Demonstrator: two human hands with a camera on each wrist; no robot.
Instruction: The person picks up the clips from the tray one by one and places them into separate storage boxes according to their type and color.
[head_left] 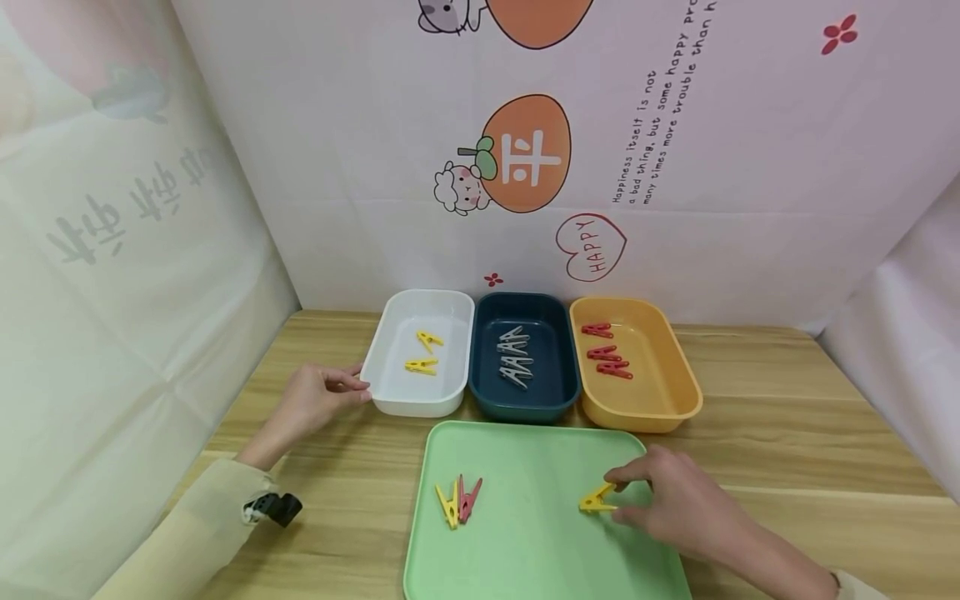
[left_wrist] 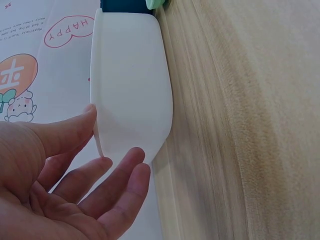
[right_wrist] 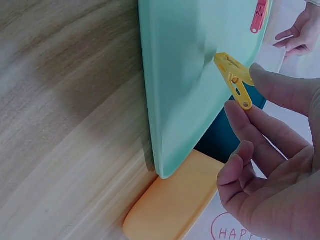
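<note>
Between thumb and fingertips, my right hand (head_left: 678,500) pinches a yellow clothespin (head_left: 597,498) over the right part of the green tray (head_left: 525,467). In the right wrist view, the clothespin (right_wrist: 234,79) has its handle ends between the thumb and a finger, its nose towards the tray. My left hand (head_left: 318,404) holds the near left corner of the white bin (head_left: 416,406); in the left wrist view its thumb is on the rim and the other fingers lie along the outer wall. Another yellow clothespin (head_left: 448,506) and a red clothespin (head_left: 468,500) lie side by side on the tray's left part.
Two yellow clothespins (head_left: 422,367) are in the white bin. Beside it, a dark blue bin (head_left: 551,392) holds several grey clothespins (head_left: 516,354), and a yellow-orange bin (head_left: 656,367) holds red ones (head_left: 602,353). The bins stand in a row before a printed cloth (head_left: 360,167) on the wooden table (head_left: 787,400).
</note>
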